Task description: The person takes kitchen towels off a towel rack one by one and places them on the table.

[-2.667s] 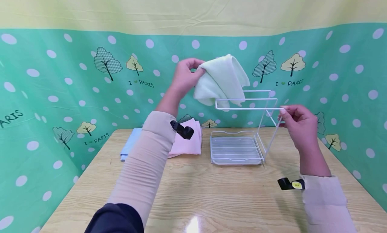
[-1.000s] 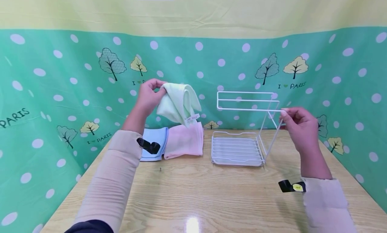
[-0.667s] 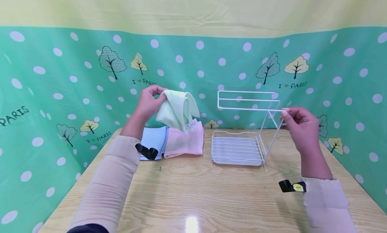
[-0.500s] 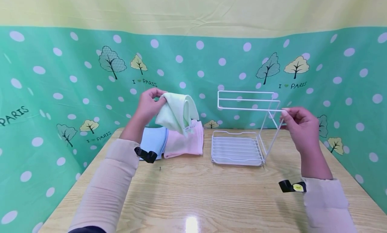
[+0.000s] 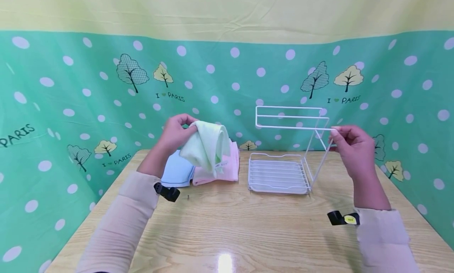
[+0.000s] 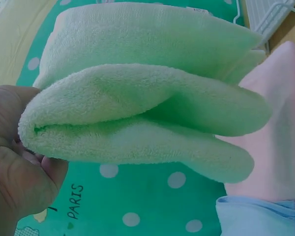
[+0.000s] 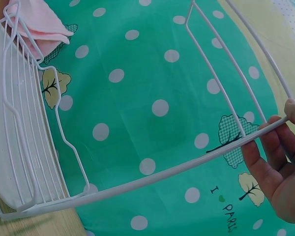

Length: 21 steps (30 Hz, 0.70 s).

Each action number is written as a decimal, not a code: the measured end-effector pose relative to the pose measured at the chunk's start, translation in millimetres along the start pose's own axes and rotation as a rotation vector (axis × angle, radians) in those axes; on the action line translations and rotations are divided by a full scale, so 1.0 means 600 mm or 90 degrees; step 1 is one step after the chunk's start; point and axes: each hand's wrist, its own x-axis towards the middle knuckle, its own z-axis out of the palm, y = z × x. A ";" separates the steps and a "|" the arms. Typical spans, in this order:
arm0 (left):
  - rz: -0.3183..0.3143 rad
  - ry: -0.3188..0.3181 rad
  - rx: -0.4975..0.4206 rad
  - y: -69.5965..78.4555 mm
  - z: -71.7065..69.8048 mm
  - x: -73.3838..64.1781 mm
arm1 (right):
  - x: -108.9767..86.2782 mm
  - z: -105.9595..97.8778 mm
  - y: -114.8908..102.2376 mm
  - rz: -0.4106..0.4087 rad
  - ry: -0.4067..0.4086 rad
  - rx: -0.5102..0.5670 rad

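Observation:
My left hand (image 5: 176,133) pinches a folded pale green towel (image 5: 207,143) by its upper left edge. The towel hangs in loose folds above the table, with a small tag at its lower corner. Behind it lie a folded pink towel (image 5: 230,166) and a folded blue towel (image 5: 178,169), both partly covered in the head view. At the right, a white wire rack (image 5: 292,127) stands on the table, its top bars bare. My right hand (image 5: 354,151) grips the rack's upper right corner between thumb and fingers, seen close up in the right wrist view.
At the rack's base sits a shallow tray (image 5: 278,178) under a wire grid. The wooden table (image 5: 255,229) stretches in front of it. A green dotted cloth backdrop (image 5: 227,72) hangs right behind the table and along both sides.
My left hand has carried the green towel leftward from over the rack's top bars, then lowered it in front of the pink and blue towels. My right hand has stayed on the rack.

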 end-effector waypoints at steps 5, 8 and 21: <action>0.005 -0.020 -0.010 -0.005 0.006 -0.015 | -0.001 0.000 -0.002 0.012 -0.002 0.015; -0.002 -0.022 -0.025 -0.008 0.010 -0.025 | 0.000 0.000 -0.002 0.015 -0.003 0.013; -0.067 0.017 -0.176 -0.030 0.031 -0.080 | 0.001 -0.001 -0.002 0.007 -0.004 0.021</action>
